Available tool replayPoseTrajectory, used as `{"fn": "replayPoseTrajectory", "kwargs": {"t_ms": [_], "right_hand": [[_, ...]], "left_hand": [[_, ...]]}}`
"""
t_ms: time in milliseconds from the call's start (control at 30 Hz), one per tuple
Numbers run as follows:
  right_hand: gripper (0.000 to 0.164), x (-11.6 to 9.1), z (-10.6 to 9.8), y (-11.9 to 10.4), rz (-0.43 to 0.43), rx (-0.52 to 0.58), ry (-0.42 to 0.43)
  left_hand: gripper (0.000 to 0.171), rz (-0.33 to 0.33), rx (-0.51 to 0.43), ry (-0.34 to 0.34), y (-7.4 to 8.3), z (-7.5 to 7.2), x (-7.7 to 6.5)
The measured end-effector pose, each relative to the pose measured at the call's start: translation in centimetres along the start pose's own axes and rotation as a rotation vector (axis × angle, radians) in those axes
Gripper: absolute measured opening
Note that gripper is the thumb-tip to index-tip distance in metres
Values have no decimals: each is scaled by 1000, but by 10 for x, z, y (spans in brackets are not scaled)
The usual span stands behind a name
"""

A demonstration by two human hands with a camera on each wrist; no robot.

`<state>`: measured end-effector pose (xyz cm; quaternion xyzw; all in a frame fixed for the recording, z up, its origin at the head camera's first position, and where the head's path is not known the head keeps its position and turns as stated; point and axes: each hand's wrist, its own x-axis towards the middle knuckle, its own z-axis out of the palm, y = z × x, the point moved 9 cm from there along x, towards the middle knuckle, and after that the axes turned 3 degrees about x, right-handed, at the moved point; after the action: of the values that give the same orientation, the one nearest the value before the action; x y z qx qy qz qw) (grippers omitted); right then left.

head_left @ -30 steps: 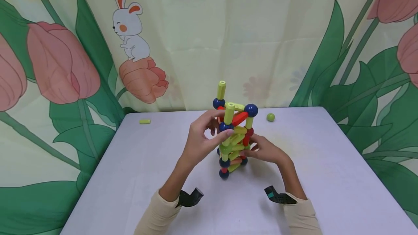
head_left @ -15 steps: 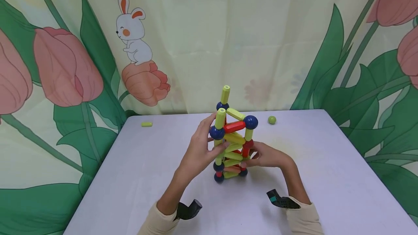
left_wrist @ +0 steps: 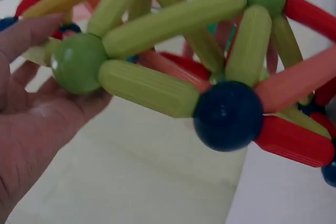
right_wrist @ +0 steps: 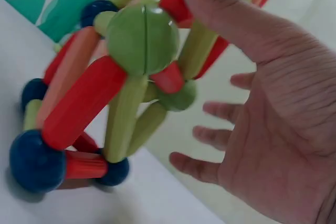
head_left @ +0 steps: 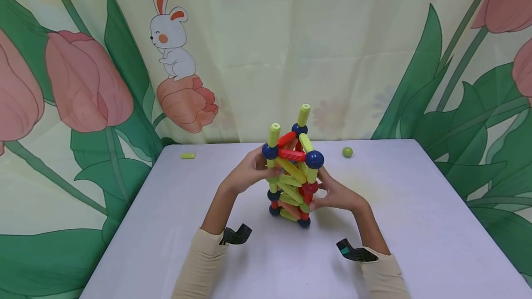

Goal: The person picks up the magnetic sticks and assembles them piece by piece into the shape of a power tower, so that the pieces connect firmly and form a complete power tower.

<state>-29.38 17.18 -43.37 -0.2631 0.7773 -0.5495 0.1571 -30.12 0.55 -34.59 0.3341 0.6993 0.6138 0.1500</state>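
Observation:
A tall tower of magnetic rods and balls (head_left: 289, 180) stands upright on the table, built from yellow-green, red, orange and yellow rods. Two yellow-green rods (head_left: 304, 115) stick up from blue balls at its top; a third top corner ends in a bare blue ball (head_left: 314, 159). My left hand (head_left: 245, 172) grips the tower's upper left side, thumb in front; in the left wrist view its fingers reach round by a green ball (left_wrist: 79, 62). Lower on the right side, my right hand (head_left: 337, 194) holds the tower with its thumb in front. Its other fingers (right_wrist: 210, 137) spread behind, partly hidden.
One loose yellow-green rod (head_left: 188, 156) lies at the table's back left. A green ball (head_left: 347, 152) sits near the back edge, right of the tower. Behind the white table (head_left: 415, 225) hangs a curtain (head_left: 257, 59) printed with tulips and a rabbit.
Between both hands the tower has turned clockwise as seen from above. Its front upright rod has swung left, the rear one right, and the bare blue ball nearer. The left hand has shifted along.

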Motion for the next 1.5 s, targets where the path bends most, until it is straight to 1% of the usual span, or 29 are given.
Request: {"fn": "replayPoseTrajectory", "kwargs": {"t_ms": [67,100,133,200,267,300,333,400,467,500,533,567,600,633,700,733,767,833,867,933,1000,1100,1167,1233,1367,1500], "right_hand": [[118,4,3,4,0,30,8],[117,6,5,6,1,47,8],[117,7,7,7,1,57,7],[117,9,10,9,7,65,7],[117,11,12,9,20,67,12],[117,11,13,9,31,63,16],[116,11,13,9,43,55,21],[115,11,13,9,65,40,29],[114,12,13,9,87,21,38],[114,12,13,9,95,18,41],[114,12,13,9,98,14,43],[114,13,13,9,96,12,43],[114,14,13,9,93,9,41],[114,14,14,9,90,13,39],[114,16,16,9,78,18,35],[113,16,17,9,73,21,32],[113,17,18,9,70,22,30],[113,16,18,10,67,26,31],[113,16,18,11,67,26,31],[113,15,18,13,75,30,29],[113,13,18,15,79,28,28],[113,12,20,16,88,34,20],[113,11,21,17,84,33,14],[111,11,22,16,80,34,10],[110,11,22,16,84,26,18],[112,12,21,14,77,4,22]], "left_hand": [[49,-15,-32,-16,-9,-6,5],[49,-20,-33,-22,-13,-9,7],[53,-25,-33,-33,-17,-13,7],[71,-27,-22,-59,-24,-21,7],[90,-32,3,-72,-32,-35,5],[95,-46,45,-60,-37,-46,4],[95,-62,114,-27,-44,-59,2],[84,-121,316,96,-61,-93,-5],[65,-230,552,235,-80,-128,-16],[57,-302,661,304,-90,-146,-26],[51,-379,746,361,-101,-162,-35],[49,-460,818,399,-111,-177,-46],[49,-537,876,421,-120,-190,-57],[52,-614,925,426,-129,-201,-69],[59,-746,977,427,-144,-221,-93],[62,-794,993,419,-150,-229,-104],[65,-821,1004,410,-154,-236,-112],[67,-839,1001,396,-161,-247,-124],[66,-836,996,394,-164,-251,-127],[64,-830,997,367,-170,-256,-132],[62,-831,991,332,-176,-258,-133],[60,-855,978,272,-186,-258,-137],[58,-854,988,261,-188,-258,-138],[54,-828,1039,275,-185,-258,-136],[44,-738,1146,364,-174,-260,-128],[39,-710,1172,442,-168,-261,-120]]}}
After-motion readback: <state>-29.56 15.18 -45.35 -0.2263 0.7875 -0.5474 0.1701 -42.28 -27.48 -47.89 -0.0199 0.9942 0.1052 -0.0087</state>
